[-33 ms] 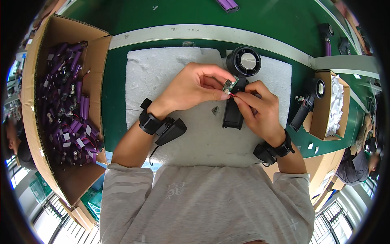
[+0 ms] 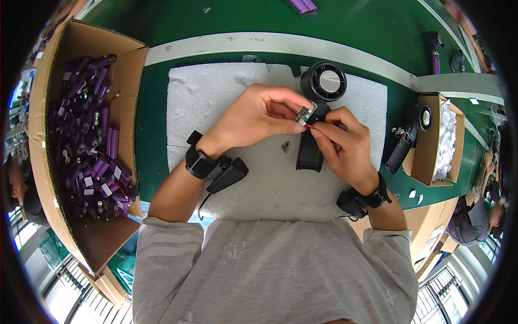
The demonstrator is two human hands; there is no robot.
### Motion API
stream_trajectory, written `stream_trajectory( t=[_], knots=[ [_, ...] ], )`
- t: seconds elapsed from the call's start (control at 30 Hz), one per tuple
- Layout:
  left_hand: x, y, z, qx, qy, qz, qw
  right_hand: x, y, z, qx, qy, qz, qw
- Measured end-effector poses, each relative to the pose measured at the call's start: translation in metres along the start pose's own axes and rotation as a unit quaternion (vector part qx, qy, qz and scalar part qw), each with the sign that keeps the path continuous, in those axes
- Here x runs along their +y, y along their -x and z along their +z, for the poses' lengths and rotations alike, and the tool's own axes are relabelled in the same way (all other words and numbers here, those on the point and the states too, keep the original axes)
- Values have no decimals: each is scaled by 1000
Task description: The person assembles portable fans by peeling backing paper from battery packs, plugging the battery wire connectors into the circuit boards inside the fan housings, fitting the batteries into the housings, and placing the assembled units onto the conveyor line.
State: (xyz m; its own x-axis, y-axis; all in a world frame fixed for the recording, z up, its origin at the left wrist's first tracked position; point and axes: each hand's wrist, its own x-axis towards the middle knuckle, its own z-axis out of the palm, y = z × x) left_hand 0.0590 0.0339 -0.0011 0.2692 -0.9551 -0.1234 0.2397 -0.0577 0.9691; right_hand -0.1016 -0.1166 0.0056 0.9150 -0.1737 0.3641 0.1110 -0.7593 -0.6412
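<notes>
Between the thumb and fingers of my left hand (image 2: 259, 116) is a small green circuit board (image 2: 304, 114), held up over a foam pad (image 2: 259, 178). My right hand (image 2: 345, 141) is closed in a pinch on a thin red wire (image 2: 308, 126) at the board's lower edge. Beneath both hands lies a black handheld fan (image 2: 309, 153), its round head (image 2: 327, 81) pointing away from me. My right fingers cover part of its handle. A small clear scrap (image 2: 286, 147) rests on the foam left of the handle.
An open cardboard box (image 2: 135, 97) of purple battery cells (image 2: 102, 167) stands at the left. On the right are another black fan (image 2: 402, 148) and a carton (image 2: 458, 146) with white packets. A pale rail (image 2: 270, 44) crosses behind the foam. People sit at both sides.
</notes>
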Motion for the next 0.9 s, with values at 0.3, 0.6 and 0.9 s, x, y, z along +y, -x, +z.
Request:
stream_trajectory(
  t=[0.3,0.6,0.9],
  knots=[
    [-2,1,14,44,-135,122,982,6,0,-3,6,-5,-33,999],
    [-1,2,22,83,-242,144,956,-6,-4,3,66,47,18,997],
    [-5,1,19,107,-293,206,928,-5,-2,6,81,36,33,995]
  ],
)
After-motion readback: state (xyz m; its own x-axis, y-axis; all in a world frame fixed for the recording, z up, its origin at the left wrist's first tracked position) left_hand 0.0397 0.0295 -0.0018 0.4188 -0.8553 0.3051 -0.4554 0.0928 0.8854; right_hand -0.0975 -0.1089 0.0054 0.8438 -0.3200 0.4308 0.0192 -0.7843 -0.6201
